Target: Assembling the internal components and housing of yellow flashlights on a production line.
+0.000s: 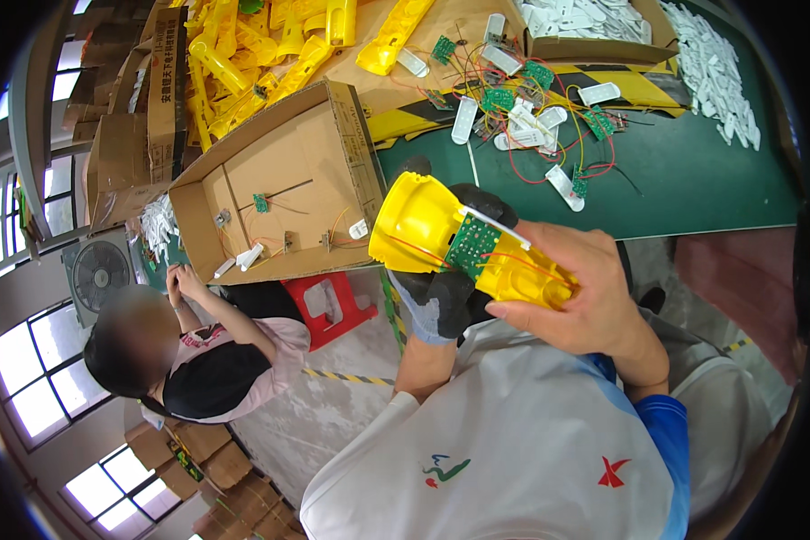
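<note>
Both my hands are closed on one yellow plastic housing half (412, 223), held tilted in front of my chest just off the table's near edge. My left hand (443, 301), in a grey and black glove, wraps the wide end from below. Bare, my right hand (594, 288) grips the narrow end between thumb and fingers. A green circuit board (473, 245) sits across the middle of the housing, with a white plastic piece along its upper edge. Thin red wires run from the board toward both ends. My left fingertips are partly hidden behind the housing.
Circuit boards with white pieces and tangled wires (522, 112) lie on the green table (684, 184). An open cardboard box (333, 126) with a few more stands to the left. Yellow housings (234, 72) and white parts (711, 76) are piled behind. Another person (216, 360) sits at left.
</note>
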A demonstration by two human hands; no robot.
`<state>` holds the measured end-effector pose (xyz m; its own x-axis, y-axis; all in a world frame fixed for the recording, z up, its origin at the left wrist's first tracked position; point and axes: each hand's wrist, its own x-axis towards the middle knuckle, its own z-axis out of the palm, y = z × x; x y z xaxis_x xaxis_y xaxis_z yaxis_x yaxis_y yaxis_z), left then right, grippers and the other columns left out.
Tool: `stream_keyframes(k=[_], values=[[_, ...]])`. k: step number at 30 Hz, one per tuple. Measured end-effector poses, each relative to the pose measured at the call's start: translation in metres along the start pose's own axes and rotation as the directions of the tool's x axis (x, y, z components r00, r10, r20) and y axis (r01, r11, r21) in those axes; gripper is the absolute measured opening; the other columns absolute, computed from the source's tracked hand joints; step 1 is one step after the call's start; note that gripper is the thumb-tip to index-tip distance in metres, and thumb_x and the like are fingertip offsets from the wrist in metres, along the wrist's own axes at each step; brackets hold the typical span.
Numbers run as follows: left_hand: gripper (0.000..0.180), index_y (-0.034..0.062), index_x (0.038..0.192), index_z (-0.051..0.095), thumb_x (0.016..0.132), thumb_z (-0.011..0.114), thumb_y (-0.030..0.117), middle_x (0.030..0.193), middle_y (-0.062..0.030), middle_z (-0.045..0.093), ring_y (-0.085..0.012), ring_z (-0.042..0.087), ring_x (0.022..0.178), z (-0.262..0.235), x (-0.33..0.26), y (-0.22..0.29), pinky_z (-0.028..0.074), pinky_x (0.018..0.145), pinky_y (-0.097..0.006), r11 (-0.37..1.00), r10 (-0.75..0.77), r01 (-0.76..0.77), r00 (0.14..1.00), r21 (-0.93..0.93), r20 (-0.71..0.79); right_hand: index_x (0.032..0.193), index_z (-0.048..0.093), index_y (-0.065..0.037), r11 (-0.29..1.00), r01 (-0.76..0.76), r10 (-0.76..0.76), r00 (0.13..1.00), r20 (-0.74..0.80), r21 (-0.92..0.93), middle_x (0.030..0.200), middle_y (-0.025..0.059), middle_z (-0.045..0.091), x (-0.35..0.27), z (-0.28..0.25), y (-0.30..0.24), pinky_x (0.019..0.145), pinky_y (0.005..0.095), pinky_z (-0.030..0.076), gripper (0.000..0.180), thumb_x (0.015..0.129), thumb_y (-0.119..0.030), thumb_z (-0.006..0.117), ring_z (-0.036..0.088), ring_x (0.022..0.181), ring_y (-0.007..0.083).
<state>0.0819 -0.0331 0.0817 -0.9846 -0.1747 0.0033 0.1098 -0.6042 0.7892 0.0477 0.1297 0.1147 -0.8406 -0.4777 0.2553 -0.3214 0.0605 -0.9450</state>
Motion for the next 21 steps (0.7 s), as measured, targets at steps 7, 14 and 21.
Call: stream_keyframes(k=[7,14,21], values=[[0.075,0.0017,0.144,0.031,0.079,0.067,0.009,0.126,-0.016,0.055,-0.024,0.059,0.109,-0.01,0.008,-0.03,0.045,0.096,-0.035,0.969,0.092,-0.051,0.983,0.241,-0.162,0.115,0.059,0.0,0.965,-0.116,0.1,0.992,-0.079,-0.237,0.096,0.0162,0.066,-0.004,-0.033,0.011,0.074,0.0335,0.053,0.05,0.075,-0.023,0.078,0.067,0.085,0.0314],[0.056,-0.0031,0.135,0.044,0.091,0.062,0.025,0.119,-0.0157,0.061,-0.0234,0.059,0.111,-0.016,-0.006,-0.04,0.047,0.094,-0.037,0.9,-0.142,0.079,0.983,0.429,0.118,0.108,0.064,0.003,0.66,-0.652,-0.086,0.427,-0.9,-0.372,0.093,0.0152,0.07,-0.026,-0.254,0.094,0.076,0.0306,0.051,0.046,0.078,-0.029,0.078,0.067,0.087,0.0195],[0.044,0.0044,0.124,0.057,0.081,0.063,0.0,0.113,-0.0144,0.065,-0.0291,0.065,0.102,-0.035,-0.028,-0.036,0.05,0.087,-0.035,0.531,-0.001,-0.265,0.949,0.805,0.314,0.114,0.066,-0.001,0.504,-0.738,0.055,0.546,-0.836,-0.449,0.101,0.0126,0.071,-0.038,-0.345,0.165,0.082,0.0295,0.05,0.047,0.081,-0.033,0.074,0.068,0.092,0.0177]])
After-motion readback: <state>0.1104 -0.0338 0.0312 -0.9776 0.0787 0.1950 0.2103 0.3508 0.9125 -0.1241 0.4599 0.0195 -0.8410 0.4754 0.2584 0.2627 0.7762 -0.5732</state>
